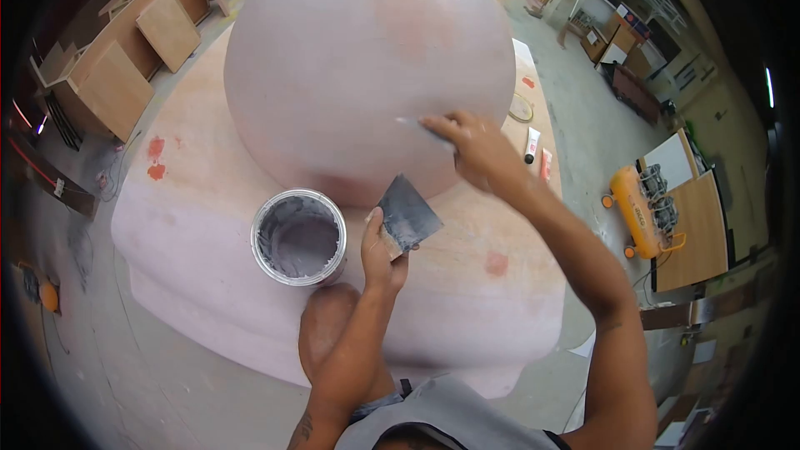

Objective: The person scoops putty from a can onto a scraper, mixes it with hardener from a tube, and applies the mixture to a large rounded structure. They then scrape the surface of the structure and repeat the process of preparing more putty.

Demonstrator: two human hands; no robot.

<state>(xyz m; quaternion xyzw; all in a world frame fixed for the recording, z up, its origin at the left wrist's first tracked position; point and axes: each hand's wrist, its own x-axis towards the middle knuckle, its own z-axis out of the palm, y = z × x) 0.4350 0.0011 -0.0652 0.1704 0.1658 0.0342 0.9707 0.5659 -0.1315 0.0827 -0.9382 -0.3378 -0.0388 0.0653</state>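
Sphere mostly skimmed, patches left; my right hand grips a scraper on it, left hand pinches the loaded putty knife beside the can.

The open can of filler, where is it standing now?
In the head view, the can stands on the flat wooden base left of centre, below the big dome and just left of the left hand.

The dome is cut off at twelve o'clock. Small blurred items at three o'clock of the right hand cannot be identified.
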